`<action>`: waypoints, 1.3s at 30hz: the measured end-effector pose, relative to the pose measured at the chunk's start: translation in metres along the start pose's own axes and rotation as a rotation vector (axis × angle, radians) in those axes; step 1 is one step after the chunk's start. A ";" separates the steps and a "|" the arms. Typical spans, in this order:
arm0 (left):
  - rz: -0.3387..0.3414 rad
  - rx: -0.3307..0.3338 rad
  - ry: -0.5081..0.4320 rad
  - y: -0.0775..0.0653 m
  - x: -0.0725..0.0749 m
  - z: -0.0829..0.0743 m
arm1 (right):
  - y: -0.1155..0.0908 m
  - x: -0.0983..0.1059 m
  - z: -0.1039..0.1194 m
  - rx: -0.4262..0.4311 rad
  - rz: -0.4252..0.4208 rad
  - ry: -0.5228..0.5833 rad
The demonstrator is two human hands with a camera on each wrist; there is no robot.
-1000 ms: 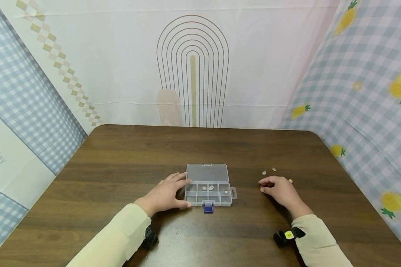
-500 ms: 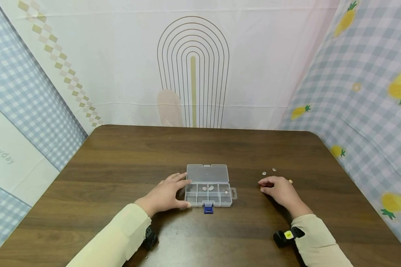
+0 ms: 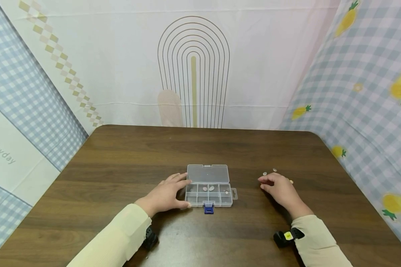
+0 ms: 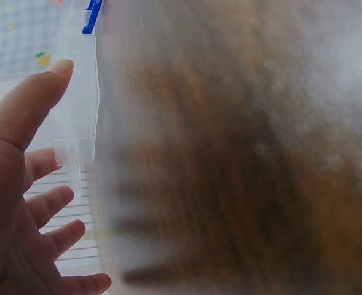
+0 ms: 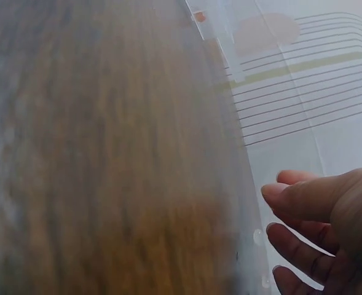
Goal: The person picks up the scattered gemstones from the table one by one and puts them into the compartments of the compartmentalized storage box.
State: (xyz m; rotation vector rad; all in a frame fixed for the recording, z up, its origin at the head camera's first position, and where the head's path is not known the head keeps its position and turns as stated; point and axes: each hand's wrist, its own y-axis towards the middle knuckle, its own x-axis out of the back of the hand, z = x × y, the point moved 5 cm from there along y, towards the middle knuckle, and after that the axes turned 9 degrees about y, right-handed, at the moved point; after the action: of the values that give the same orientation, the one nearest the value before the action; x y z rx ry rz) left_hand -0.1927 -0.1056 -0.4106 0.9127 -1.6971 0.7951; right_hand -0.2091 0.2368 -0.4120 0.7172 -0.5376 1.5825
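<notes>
A clear plastic compartment box (image 3: 220, 204) stands on the table with its lid (image 3: 207, 173) raised and a blue latch (image 3: 208, 210) at the front. Several small pale pieces (image 3: 212, 188) lie in its back compartments. My left hand (image 3: 165, 193) rests against the box's left end, fingers spread, thumb at the front corner and forefinger near the hinge. To the right, my right hand (image 3: 280, 191) hovers low over the table, fingers bent, with thumb and forefinger close together. Whether it pinches something small, I cannot tell. In the right wrist view its thumb (image 5: 303, 196) overlaps the forefinger.
Two small whitish pieces (image 3: 264, 173) lie on the table just behind my right hand. A yellowish piece (image 3: 291, 181) shows beside its knuckles. The brown table (image 3: 137, 148) ends at a white patterned cloth (image 3: 254, 66), with checked cloth (image 3: 354, 111) at the right.
My right hand has lifted slightly and shifted a little toward the back, and its thumb and forefinger have parted slightly. The reddish bit at its fingertips no longer shows. The left hand stays put.
</notes>
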 end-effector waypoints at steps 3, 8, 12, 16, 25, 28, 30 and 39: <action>-0.003 0.000 -0.002 0.000 0.000 0.000 | 0.000 0.001 0.006 0.026 -0.015 -0.016; -0.006 0.000 -0.005 0.000 0.000 0.000 | 0.001 0.001 0.016 0.074 -0.034 -0.035; -0.008 -0.001 -0.005 -0.001 0.000 0.000 | 0.003 0.000 0.022 0.112 -0.053 -0.034; -0.008 0.000 -0.007 -0.001 0.000 0.000 | 0.005 -0.002 0.029 0.151 -0.069 -0.025; -0.004 0.004 -0.005 -0.001 0.000 0.000 | 0.009 -0.009 0.044 0.187 -0.102 -0.005; -0.001 0.004 -0.006 -0.001 0.000 0.000 | 0.010 -0.013 0.049 0.193 -0.100 0.007; 0.000 0.002 -0.004 -0.001 0.000 0.000 | 0.011 -0.015 0.052 0.200 -0.104 0.017; 0.001 -0.002 -0.006 0.000 0.000 -0.001 | 0.014 -0.029 0.066 0.240 -0.096 0.051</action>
State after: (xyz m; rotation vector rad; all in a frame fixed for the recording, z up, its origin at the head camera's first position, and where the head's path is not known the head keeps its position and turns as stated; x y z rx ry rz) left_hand -0.1922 -0.1052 -0.4103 0.9140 -1.7027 0.7920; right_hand -0.2124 0.1686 -0.3856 0.8673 -0.2739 1.5859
